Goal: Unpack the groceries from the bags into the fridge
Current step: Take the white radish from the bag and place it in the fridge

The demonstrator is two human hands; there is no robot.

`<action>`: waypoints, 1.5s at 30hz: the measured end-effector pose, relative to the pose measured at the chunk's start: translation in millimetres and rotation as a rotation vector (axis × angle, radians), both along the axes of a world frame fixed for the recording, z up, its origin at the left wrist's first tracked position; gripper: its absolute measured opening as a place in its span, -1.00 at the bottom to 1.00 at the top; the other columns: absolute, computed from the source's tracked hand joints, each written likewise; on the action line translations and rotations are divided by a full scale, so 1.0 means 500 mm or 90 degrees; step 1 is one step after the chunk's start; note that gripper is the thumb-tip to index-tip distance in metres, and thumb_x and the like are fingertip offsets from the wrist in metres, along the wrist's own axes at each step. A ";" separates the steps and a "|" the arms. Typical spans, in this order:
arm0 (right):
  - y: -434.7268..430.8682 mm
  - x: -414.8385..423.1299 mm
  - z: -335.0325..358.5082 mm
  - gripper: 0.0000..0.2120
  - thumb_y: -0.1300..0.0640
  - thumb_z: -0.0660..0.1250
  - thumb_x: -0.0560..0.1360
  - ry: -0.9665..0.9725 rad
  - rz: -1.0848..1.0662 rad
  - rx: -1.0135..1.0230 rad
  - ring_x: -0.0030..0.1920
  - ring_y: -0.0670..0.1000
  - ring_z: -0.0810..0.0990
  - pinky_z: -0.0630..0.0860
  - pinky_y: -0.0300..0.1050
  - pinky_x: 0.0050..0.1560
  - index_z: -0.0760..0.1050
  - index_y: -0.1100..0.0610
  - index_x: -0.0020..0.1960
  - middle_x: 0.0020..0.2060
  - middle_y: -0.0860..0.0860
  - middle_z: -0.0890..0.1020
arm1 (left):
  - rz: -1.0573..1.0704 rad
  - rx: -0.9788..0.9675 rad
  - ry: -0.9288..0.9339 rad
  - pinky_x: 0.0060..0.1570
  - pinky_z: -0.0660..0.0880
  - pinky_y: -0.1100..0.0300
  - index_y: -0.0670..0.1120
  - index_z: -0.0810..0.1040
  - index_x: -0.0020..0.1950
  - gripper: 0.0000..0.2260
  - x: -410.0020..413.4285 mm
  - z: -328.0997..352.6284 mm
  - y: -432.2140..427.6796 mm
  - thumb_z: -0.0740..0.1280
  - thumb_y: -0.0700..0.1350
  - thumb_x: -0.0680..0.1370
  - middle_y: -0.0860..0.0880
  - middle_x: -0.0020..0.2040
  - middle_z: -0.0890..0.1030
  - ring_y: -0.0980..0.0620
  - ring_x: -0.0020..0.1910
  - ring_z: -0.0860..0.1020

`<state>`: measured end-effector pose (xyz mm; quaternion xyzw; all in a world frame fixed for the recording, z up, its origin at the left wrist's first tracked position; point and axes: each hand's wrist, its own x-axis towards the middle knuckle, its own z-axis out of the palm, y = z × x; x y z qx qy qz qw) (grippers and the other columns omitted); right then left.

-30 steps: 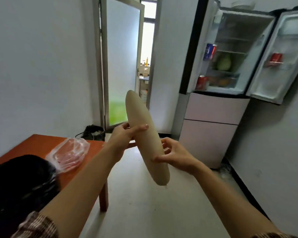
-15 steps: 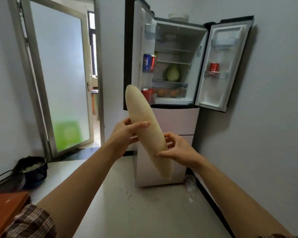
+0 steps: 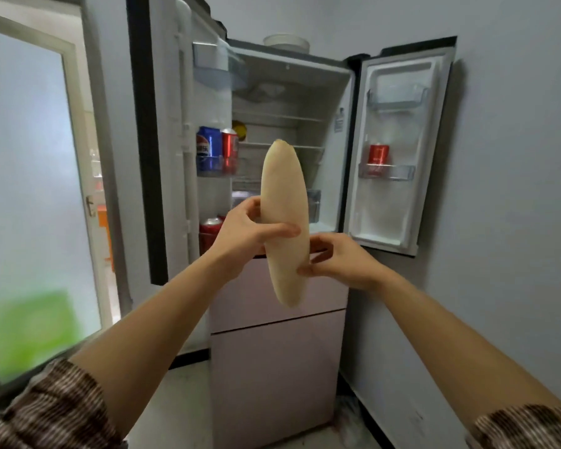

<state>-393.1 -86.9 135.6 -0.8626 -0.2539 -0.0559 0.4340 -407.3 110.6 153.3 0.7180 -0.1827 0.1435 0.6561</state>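
a: what fills the frame?
b: the fridge (image 3: 279, 367), centre of the frame, with both upper doors swung open and pale pink drawers below. a frosted glass door (image 3: 30, 189) takes up the left side, and grey wall the right.

a: anything on the fridge doors?
b: the left door's rack, centre left, holds a blue can (image 3: 205, 146) with a red can (image 3: 229, 144) just beside it. lower on that door is another red can (image 3: 210, 229). the right door's rack, centre right, carries a single red can (image 3: 378, 154). a white bowl (image 3: 286, 43) sits on top of the fridge (only its rim shows).

a: and the task's thing?
b: a long pale melon (image 3: 284, 222), held nearly upright at the centre of the frame, in front of the open compartment, not on any shelf.

a: the hands?
b: the left hand (image 3: 246, 236) wraps the melon's middle, thumb across the front. the right hand (image 3: 340, 262) pinches its lower part from the right, fingers curled behind. both sleeves, at the bottom corners, are brown striped.
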 end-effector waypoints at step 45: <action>-0.001 1.345 0.167 -0.49 0.27 0.46 0.34 -0.446 0.022 -0.055 0.11 0.10 0.54 0.47 0.04 0.18 0.45 0.09 0.26 0.12 0.07 0.55 | 0.515 0.306 -0.214 -0.05 0.48 0.03 0.18 0.30 0.37 -0.33 1.401 0.035 -0.109 0.50 0.09 0.32 -0.04 0.15 0.34 -0.13 0.03 0.46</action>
